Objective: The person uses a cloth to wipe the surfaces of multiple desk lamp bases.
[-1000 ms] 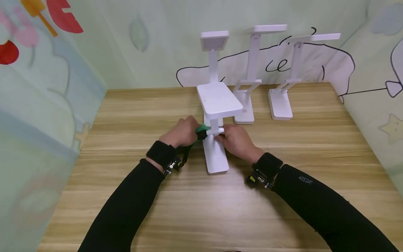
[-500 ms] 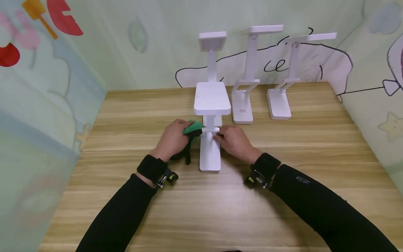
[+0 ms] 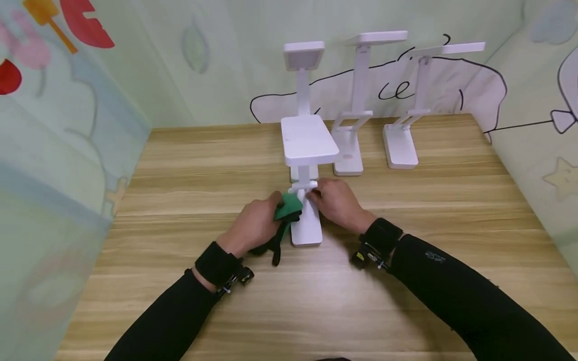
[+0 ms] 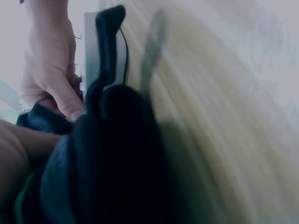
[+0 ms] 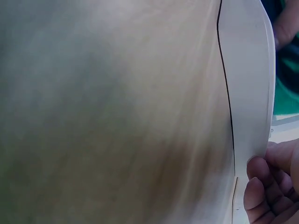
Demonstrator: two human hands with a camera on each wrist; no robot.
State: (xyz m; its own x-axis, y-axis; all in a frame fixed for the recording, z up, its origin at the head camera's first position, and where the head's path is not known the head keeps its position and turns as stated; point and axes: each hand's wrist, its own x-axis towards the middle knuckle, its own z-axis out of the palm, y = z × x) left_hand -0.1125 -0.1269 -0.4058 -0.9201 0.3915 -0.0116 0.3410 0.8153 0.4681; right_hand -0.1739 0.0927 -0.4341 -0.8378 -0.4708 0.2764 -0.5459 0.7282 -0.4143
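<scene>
A white desk lamp (image 3: 309,140) stands upright on the wooden table, its base (image 3: 307,230) toward me. My left hand (image 3: 254,225) holds a bunched green-and-black cloth (image 3: 289,206) against or just over the base's left side, below the hinge. In the left wrist view, a narrow black strip hangs from the dark cloth (image 4: 121,158). On the other side, my right hand (image 3: 338,203) grips the lamp base by its right edge near the hinge. Curled fingers (image 5: 259,186) touch the white base (image 5: 247,79) in the right wrist view. Some fingertips are hidden behind the lamp.
Behind the near lamp stands another white lamp (image 3: 304,60), partly hidden by it. Two more lamps, a middle one (image 3: 348,155) and a right one (image 3: 401,150), stand at the back. Printed walls close off the table's (image 3: 203,165) back and sides.
My left hand drew the cloth leftward off the lamp's hinge, then brought it lower, to the base. The lamp swivelled slightly and back. My right hand stayed at the base.
</scene>
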